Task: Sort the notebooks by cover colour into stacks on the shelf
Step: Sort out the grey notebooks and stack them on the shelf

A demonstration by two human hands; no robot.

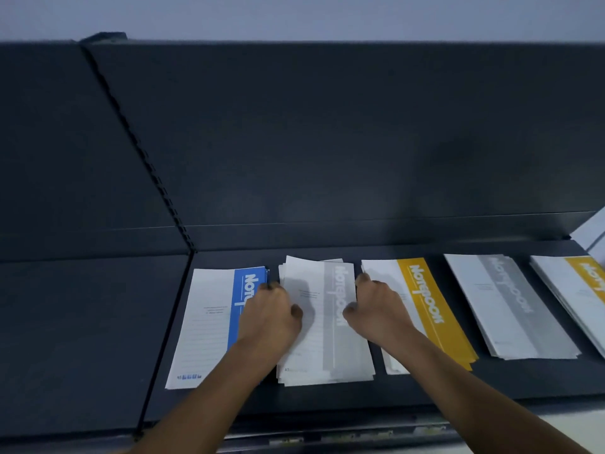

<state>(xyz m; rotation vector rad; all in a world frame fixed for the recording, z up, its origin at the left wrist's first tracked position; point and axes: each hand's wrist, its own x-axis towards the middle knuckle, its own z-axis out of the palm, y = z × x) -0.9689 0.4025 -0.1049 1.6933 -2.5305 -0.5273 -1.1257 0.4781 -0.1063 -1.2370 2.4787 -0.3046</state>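
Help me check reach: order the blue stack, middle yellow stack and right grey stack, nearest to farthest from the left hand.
1. Blue stack, far left, at the left hand.
2. Middle yellow stack, beyond the centre grey stack.
3. Right grey stack, farther right.

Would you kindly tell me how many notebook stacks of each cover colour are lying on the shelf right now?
Blue stack: 1
Grey stacks: 2, the held grey stack and the right grey stack
Yellow stacks: 2, the middle yellow stack and the far-right yellow stack, partly cut off
Total: 5 stacks
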